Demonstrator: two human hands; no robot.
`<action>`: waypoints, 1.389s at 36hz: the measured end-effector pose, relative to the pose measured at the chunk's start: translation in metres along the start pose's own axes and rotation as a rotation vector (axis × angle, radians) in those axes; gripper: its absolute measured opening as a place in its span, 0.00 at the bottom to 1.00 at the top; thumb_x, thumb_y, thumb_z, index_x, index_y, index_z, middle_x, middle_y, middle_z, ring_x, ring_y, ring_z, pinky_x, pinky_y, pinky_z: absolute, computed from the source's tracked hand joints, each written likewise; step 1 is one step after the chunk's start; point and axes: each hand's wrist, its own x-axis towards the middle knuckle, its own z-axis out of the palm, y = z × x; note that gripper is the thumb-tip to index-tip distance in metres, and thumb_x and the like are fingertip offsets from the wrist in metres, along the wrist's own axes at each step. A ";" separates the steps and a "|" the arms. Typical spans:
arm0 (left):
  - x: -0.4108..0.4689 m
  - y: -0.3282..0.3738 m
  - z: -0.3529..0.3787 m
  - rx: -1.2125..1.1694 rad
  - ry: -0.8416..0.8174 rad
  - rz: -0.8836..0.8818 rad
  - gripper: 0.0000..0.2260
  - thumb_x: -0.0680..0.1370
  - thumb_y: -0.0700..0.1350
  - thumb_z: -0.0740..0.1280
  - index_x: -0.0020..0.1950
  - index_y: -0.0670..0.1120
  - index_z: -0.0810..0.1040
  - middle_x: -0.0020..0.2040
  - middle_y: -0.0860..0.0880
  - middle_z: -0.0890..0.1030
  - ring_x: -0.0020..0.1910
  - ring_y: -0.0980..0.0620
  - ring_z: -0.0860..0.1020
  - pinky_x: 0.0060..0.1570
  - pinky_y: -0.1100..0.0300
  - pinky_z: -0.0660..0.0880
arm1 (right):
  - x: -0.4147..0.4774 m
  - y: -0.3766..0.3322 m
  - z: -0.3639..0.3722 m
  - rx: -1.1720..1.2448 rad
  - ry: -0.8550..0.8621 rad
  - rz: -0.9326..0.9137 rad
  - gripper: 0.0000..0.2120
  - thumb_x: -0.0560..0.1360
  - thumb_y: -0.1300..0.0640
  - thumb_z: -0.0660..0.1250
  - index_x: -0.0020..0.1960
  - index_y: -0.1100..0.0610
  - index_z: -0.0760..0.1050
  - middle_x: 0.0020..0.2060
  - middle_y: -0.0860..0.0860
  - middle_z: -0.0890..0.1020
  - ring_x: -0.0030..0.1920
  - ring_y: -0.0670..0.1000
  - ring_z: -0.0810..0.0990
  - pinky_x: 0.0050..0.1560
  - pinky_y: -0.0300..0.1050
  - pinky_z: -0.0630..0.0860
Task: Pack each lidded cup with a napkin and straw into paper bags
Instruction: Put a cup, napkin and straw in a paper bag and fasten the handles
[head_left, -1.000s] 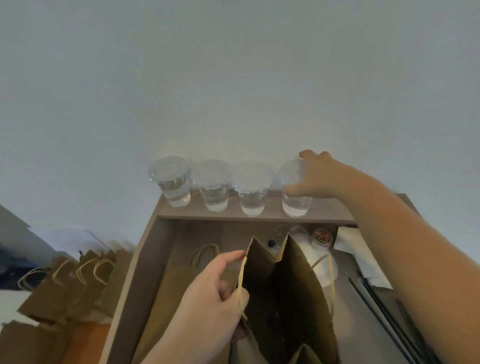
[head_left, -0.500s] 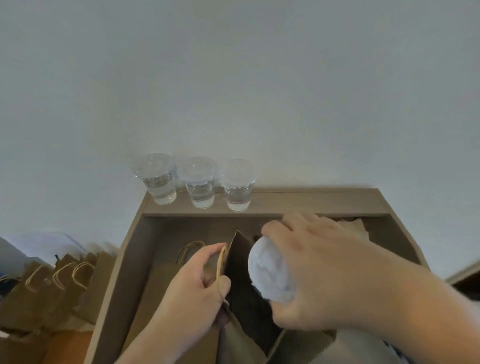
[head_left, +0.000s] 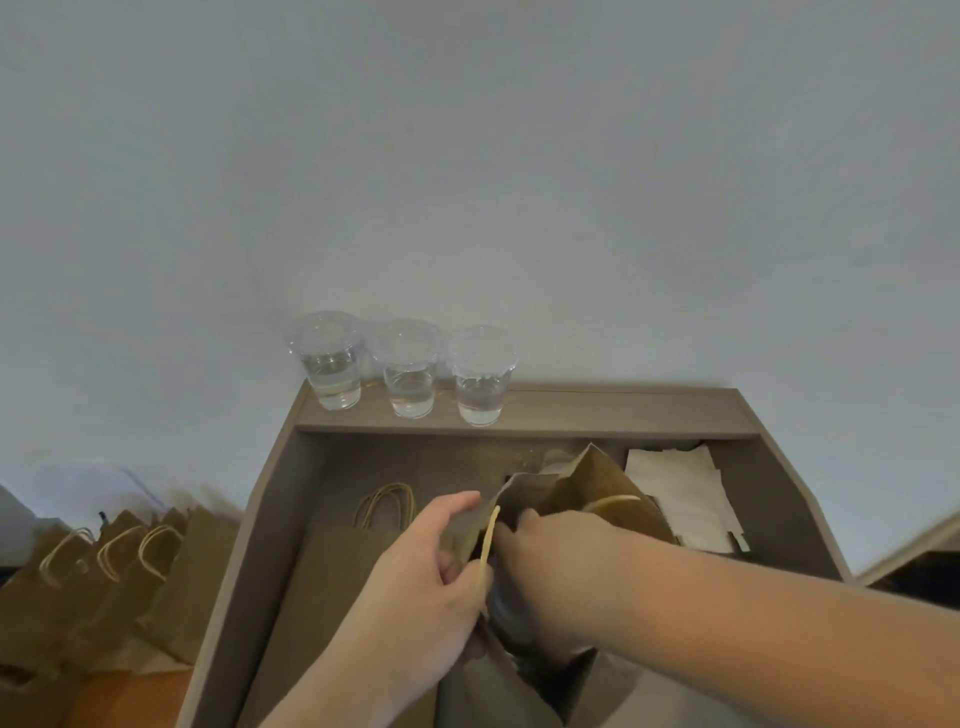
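I see three cups on the raised back ledge of the bench (head_left: 597, 410), side by side and nearly touching: the left cup (head_left: 330, 364), the middle cup (head_left: 410, 371) and the right cup (head_left: 480, 379). Each is clear, smooth plastic, tapered towards its base, capped with a round see-through lid and partly filled with a clear liquid.

Lower down, on the sunken part of the bench, a brown paper bag (head_left: 597, 478) stands open, its creased walls spread and a pale twisted-cord handle on each side. My left hand (head_left: 431, 587) pinches the bag's near rim, thumb against the curled fingers, right by the near handle. My right hand (head_left: 561, 566) reaches down through the mouth of the bag. Its fingers are hidden inside, so I cannot tell whether they grip anything. A grey, rounded, see-through shape shows in the bag just under that hand — too blurred for me to name.

A white stack of napkins (head_left: 670, 488), flat and square-cornered, lies on the bench just right of the bag, close to the back ledge. To the left of my hands a flat bag (head_left: 332, 582) lies on its side, its looped cord handles pointing towards the ledge. Beyond the bench's left edge, lower down, a row of bags (head_left: 104, 582) stands upright — the same brown paper, cord handles up. The bench surface is a matt grey-brown, with straight edges.
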 end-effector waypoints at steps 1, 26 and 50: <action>0.000 -0.001 0.000 0.024 0.006 0.007 0.25 0.81 0.41 0.65 0.68 0.70 0.70 0.38 0.41 0.83 0.32 0.48 0.82 0.35 0.53 0.84 | 0.009 -0.002 0.004 -0.020 -0.034 -0.006 0.44 0.75 0.47 0.77 0.82 0.55 0.58 0.64 0.61 0.73 0.55 0.62 0.79 0.46 0.56 0.75; 0.021 -0.027 -0.020 0.247 0.025 0.080 0.23 0.79 0.54 0.69 0.70 0.70 0.66 0.53 0.74 0.78 0.50 0.72 0.78 0.40 0.73 0.73 | -0.167 0.032 -0.022 0.623 0.507 0.044 0.23 0.76 0.24 0.53 0.70 0.25 0.64 0.64 0.24 0.72 0.66 0.29 0.70 0.65 0.35 0.73; 0.070 -0.027 -0.014 0.177 -0.247 0.277 0.32 0.74 0.71 0.64 0.76 0.61 0.69 0.63 0.65 0.80 0.62 0.66 0.79 0.53 0.75 0.76 | -0.010 -0.032 0.248 1.422 0.264 0.458 0.30 0.69 0.35 0.74 0.69 0.33 0.72 0.64 0.33 0.72 0.58 0.37 0.78 0.61 0.30 0.74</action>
